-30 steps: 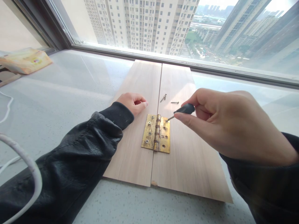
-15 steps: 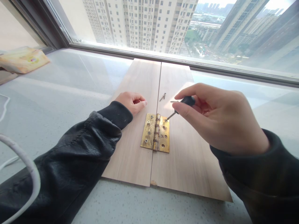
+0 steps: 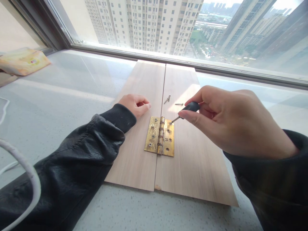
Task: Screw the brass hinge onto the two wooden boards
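A brass hinge (image 3: 159,136) lies flat across the seam between two pale wooden boards, the left board (image 3: 134,154) and the right board (image 3: 192,166). Screw heads show in its left leaf; several holes show in the right one. My right hand (image 3: 221,118) grips a screwdriver (image 3: 191,108) by its dark handle, the shaft slanting down to the top of the right leaf. Whether a screw sits under the tip is too small to tell. On the left board rests my left hand (image 3: 137,105), fingers curled together beside the hinge; anything within them is hidden.
Loose screws (image 3: 167,99) lie above the hinge, and another screw (image 3: 179,104) is near the screwdriver handle. A white cable (image 3: 31,179) loops at the lower left. A yellowish packet (image 3: 26,61) sits on the speckled sill (image 3: 72,83) by the window frame (image 3: 53,35).
My right hand has turned slightly on the screwdriver, thumb and forefinger spacing altered, and the wrist has shifted right. The tip stays at the same spot on the hinge. My left hand is still.
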A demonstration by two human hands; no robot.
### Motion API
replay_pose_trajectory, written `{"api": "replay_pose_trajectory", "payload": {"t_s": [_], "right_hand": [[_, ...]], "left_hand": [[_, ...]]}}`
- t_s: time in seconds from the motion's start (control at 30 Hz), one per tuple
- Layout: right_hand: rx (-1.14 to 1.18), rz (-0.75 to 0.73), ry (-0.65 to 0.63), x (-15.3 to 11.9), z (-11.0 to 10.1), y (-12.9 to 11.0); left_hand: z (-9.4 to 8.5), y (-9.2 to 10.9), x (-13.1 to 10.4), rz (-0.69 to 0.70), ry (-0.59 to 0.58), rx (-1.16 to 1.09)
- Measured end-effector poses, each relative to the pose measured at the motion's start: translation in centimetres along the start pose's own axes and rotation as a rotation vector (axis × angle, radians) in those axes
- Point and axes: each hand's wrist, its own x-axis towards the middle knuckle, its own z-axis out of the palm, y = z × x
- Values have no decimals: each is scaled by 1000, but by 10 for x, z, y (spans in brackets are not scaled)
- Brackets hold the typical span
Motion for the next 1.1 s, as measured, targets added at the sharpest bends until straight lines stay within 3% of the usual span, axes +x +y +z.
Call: {"api": "replay_pose_trajectory", "payload": {"t_s": [0.6, 0.9, 1.1], "right_hand": [[-101, 166, 318, 0, 23, 1], [327, 194, 40, 1, 11, -3], [557, 232, -236, 2, -5, 4]], "left_hand": [[0, 2, 0, 1, -8, 8], [-1, 3, 0, 3, -12, -5], [-1, 3, -1, 2, -7, -1]]}}
